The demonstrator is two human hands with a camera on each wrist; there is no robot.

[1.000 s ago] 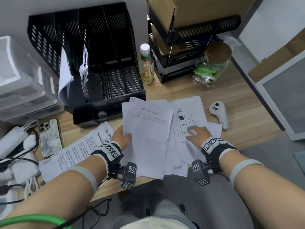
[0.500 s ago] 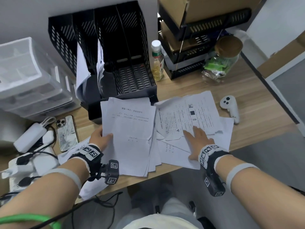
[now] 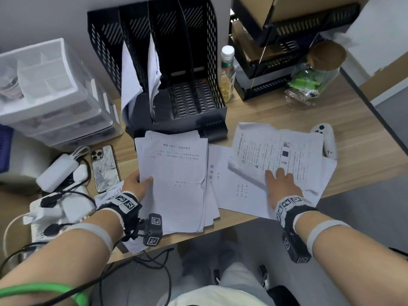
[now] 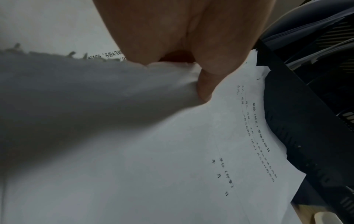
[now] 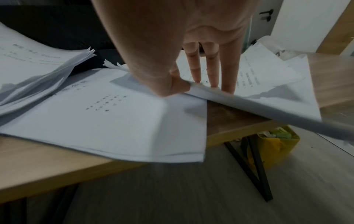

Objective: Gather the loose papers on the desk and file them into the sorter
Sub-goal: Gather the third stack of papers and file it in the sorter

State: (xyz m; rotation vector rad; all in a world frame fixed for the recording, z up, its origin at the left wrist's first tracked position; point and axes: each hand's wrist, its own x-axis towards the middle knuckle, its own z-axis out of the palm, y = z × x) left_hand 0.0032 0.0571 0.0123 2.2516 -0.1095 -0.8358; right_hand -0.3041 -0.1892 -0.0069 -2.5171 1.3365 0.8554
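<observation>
My left hand [image 3: 138, 184] grips the left edge of a stack of white papers [image 3: 176, 180], thumb on top [image 4: 206, 84]; the stack [image 4: 172, 151] lies in front of the black sorter [image 3: 181, 62]. Two left slots of the sorter hold filed sheets [image 3: 130, 76]. My right hand [image 3: 280, 184] pinches a printed sheet [image 3: 276, 149]: fingers lie on top and the thumb sits under its raised near edge [image 5: 191, 81]. Under it, a flat sheet [image 3: 229, 191] lies on the wooden desk [image 3: 364, 168] and overhangs the front edge. Another sheet [image 3: 110, 193] pokes out beneath my left wrist.
A phone [image 3: 104, 168], chargers and a power strip [image 3: 55, 195] lie to the left, with clear drawers [image 3: 44, 96] behind. A white controller [image 3: 326, 142] touches the right papers. Bottle [image 3: 227, 74], jar [image 3: 318, 74] and black trays [image 3: 287, 40] stand at the back. A yellow bin [image 5: 273, 144] sits under the desk.
My left hand has pulled its stack to the left, away from the right pile. My right hand has shifted right on the printed sheet and its near edge has come up off the desk.
</observation>
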